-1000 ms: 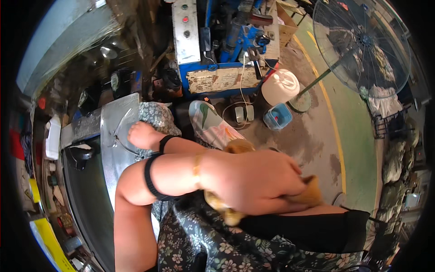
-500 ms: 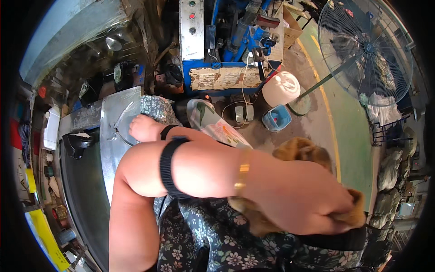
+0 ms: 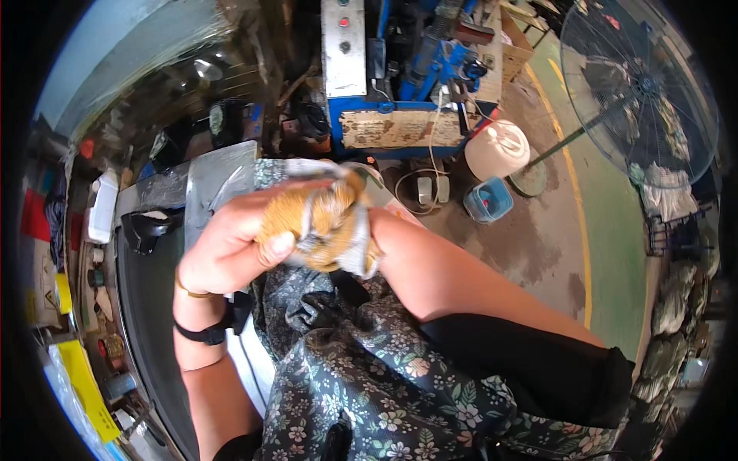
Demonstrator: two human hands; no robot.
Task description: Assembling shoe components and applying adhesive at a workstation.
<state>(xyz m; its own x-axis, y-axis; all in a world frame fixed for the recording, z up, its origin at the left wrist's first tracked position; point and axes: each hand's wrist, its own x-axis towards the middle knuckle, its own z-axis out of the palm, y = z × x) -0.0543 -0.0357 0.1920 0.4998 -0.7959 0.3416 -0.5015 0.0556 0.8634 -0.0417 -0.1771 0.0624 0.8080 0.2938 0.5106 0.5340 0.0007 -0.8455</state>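
My left hand [image 3: 234,234] wraps around a bunched tan knit glove [image 3: 296,219] with grey-white patches, thumb pressed on its near side. A thin bracelet circles that wrist, and a black band sits farther up the forearm. From the right, my right forearm [image 3: 430,265] reaches to the same glove. The right hand's fingers are hidden in or behind the fabric, so their pose does not show. Both hands are above my dark floral apron [image 3: 369,369]. The glove is partly blurred by motion.
A metal plate [image 3: 219,173] and a dark belt surface [image 3: 150,307] lie to the left. Ahead stands a blue machine [image 3: 334,127] with a button panel. A white jug [image 3: 498,150], a blue bucket [image 3: 489,201] and a large fan [image 3: 642,88] stand right.
My left hand has swung back from the far right, bringing the tan fabric in front of me. My arms no longer cross; my right hand has left the metal plate and meets the glove.
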